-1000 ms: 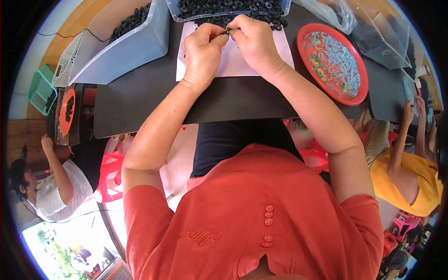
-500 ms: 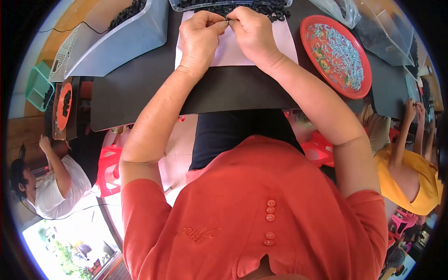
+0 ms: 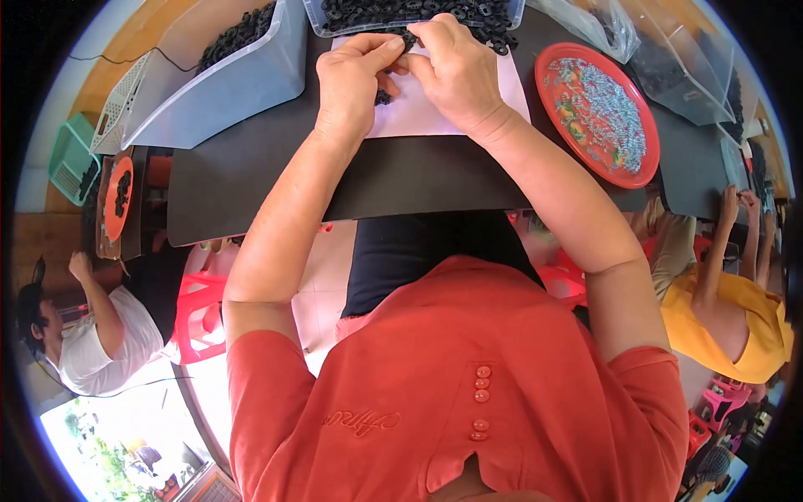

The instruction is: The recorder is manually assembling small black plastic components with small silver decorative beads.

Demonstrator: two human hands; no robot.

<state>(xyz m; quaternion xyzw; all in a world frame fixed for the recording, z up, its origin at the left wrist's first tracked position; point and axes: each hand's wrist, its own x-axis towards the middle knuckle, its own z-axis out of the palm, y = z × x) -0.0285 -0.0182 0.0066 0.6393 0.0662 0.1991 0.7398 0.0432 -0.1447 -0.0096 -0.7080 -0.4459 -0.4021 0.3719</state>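
At the far edge of a pale sheet [image 3: 427, 123] on the dark table [image 3: 251, 180], as the head view shows it, a bluish clear bin [image 3: 344, 32] holds a heap of small black ring-shaped parts [image 3: 368, 12], and more of them lie loose just outside its near wall. Above the sheet, the left hand [image 3: 347, 84] has thumb and forefinger pinched on one small black part [image 3: 409, 39], which sits between the two hands; the right hand [image 3: 458, 79] meets it there with bent fingers, though I cannot tell whether they close on it. Another black piece [image 3: 383, 97] shows just beside the left hand, partly hidden by it. Along the table's left side stands a large translucent tub [image 3: 226, 96], with a pile of black parts [image 3: 242, 38] visible toward its far end. By the near right corner, a red plate [image 3: 626, 179] with a coloured pattern carries a spread of tiny blue-grey pieces [image 3: 609, 105], too small to make out singly. Beyond the plate are a crumpled clear plastic bag [image 3: 602, 29] and a clear bin with dark contents [image 3: 703, 92]. Past the table's left edge, near a white perforated basket [image 3: 121, 109], a green basket [image 3: 63, 171] has some black pieces in one corner, and an orange dish [image 3: 109, 213] holds a small group of black parts.
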